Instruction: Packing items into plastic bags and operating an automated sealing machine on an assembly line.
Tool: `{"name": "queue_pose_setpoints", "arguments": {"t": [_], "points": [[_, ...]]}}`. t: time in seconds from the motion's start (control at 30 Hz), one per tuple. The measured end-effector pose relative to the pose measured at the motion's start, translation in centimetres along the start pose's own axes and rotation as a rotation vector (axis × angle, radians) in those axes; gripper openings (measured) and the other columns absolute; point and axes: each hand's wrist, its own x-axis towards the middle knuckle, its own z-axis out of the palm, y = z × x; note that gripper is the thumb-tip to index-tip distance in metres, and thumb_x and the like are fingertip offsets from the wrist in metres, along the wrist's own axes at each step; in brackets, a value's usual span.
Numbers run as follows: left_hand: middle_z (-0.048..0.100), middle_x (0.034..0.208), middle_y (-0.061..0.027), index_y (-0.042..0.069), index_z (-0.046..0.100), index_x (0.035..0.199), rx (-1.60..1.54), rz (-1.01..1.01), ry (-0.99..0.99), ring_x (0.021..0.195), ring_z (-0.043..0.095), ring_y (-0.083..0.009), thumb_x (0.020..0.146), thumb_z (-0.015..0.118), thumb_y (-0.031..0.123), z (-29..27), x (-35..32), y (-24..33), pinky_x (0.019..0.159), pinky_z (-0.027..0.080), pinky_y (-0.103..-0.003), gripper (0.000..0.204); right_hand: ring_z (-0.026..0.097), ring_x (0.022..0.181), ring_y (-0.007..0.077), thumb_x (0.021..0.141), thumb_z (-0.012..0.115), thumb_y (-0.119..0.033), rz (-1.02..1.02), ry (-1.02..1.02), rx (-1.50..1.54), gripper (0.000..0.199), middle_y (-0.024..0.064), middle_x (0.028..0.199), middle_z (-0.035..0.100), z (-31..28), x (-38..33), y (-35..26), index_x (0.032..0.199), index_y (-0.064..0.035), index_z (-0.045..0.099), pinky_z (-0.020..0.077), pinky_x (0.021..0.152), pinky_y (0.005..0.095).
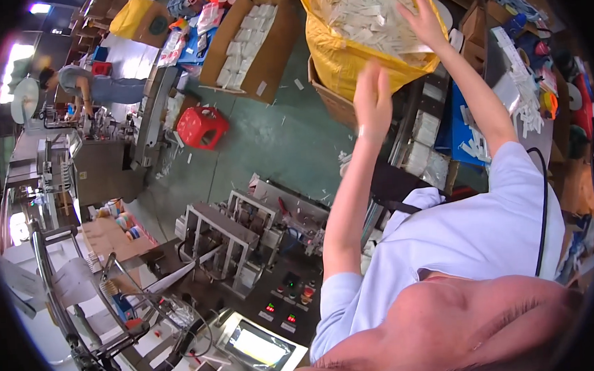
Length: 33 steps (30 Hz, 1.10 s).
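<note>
Head view: the yellow bag (pixel 345 64) of white packets (pixel 362 13) was propped open-topped in a carton (pixel 329 98), probably so it could be dug into from above. The right hand (pixel 422 21) was stretched far out, fingers spread on the packets, nothing visibly gripped; the left hand (pixel 371 99) was raised flat and empty just beside the bag.
</note>
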Motion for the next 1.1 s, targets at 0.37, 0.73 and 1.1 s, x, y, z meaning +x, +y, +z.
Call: {"name": "queue_pose_setpoints", "arguments": {"t": [0.37, 0.73, 1.1], "points": [[0.064, 0.077, -0.0099, -0.003, 0.063, 0.080, 0.267, -1.209, 0.564, 0.068, 0.058, -0.0154, 0.086, 0.049, 0.038, -7.9, -51.3, -7.3, 0.064, 0.044, -0.028, 0.043, 0.045, 0.102, 0.0278, 0.074, 0.062, -0.022, -0.066, -0.578, -0.098, 0.029, 0.0091, 0.101, 0.050, -7.1, -34.0, -5.7, 0.097, -0.0082, 0.052, 0.0328, 0.087, 0.0375], [0.061, 0.076, -0.0028, 0.004, 0.060, 0.091, 0.223, -1.191, 0.309, 0.059, 0.055, -0.0110, 0.083, 0.055, 0.035, -6.2, -62.1, -8.9, 0.049, 0.040, -0.023, 0.032, 0.058, 0.077, 0.0256, 0.070, 0.065, -0.033, 0.599, -1.110, -0.365, 0.033, 0.0158, 0.080, 0.060, -27.6, -47.1, 3.2, 0.081, -0.0019, 0.058, 0.0467, 0.067, 0.0353], [0.057, 0.063, -0.0022, 0.006, 0.058, 0.084, 0.156, -1.271, -0.016, 0.050, 0.054, -0.0129, 0.082, 0.056, 0.033, -1.5, -63.1, -10.4, 0.044, 0.040, -0.024, 0.027, 0.048, 0.042, 0.0136, 0.082, 0.058, -0.025, 1.289, -0.392, -0.223, 0.022, 0.0043, 0.057, 0.052, -44.6, -60.6, 2.6, 0.075, -0.0045, 0.052, 0.0383, 0.036, 0.0297]]}}
